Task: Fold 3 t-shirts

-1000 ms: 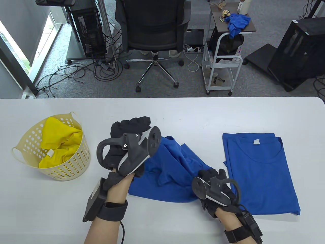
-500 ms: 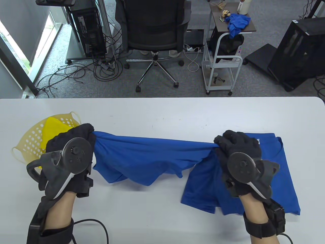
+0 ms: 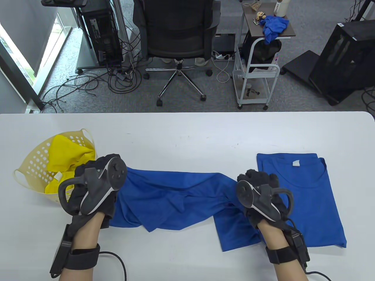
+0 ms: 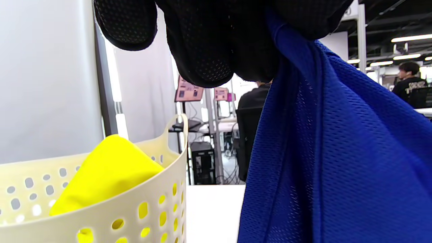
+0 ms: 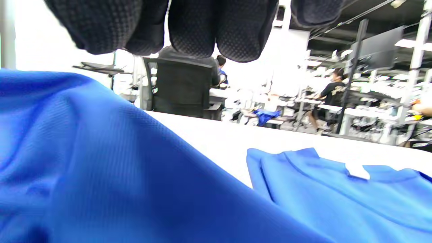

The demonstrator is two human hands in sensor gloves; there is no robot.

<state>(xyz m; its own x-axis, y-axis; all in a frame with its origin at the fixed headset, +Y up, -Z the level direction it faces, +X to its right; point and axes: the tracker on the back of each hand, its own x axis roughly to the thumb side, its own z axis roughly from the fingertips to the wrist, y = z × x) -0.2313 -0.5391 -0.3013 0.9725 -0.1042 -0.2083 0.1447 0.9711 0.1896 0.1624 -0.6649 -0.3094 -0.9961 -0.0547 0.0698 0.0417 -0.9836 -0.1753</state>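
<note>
A blue t-shirt (image 3: 175,199) lies stretched and rumpled across the table (image 3: 187,131) between my hands. My left hand (image 3: 96,187) grips its left end beside the basket; the left wrist view shows my fingers (image 4: 209,44) closed on the blue mesh cloth (image 4: 330,152). My right hand (image 3: 259,193) grips its right end; in the right wrist view my fingers (image 5: 222,30) hang over the cloth (image 5: 101,168). A second blue t-shirt (image 3: 304,199) lies folded flat at the right, also seen in the right wrist view (image 5: 337,195). A yellow t-shirt (image 3: 67,158) sits in the basket.
A cream perforated basket (image 3: 32,166) stands at the table's left, close to my left hand, also in the left wrist view (image 4: 135,206). An office chair (image 3: 175,38) and a cart (image 3: 255,76) stand beyond the far edge.
A second ago the shirt lay bunched between my hands. They spread apart, stretched it in the air, and have now lowered it toward me onto the table.
</note>
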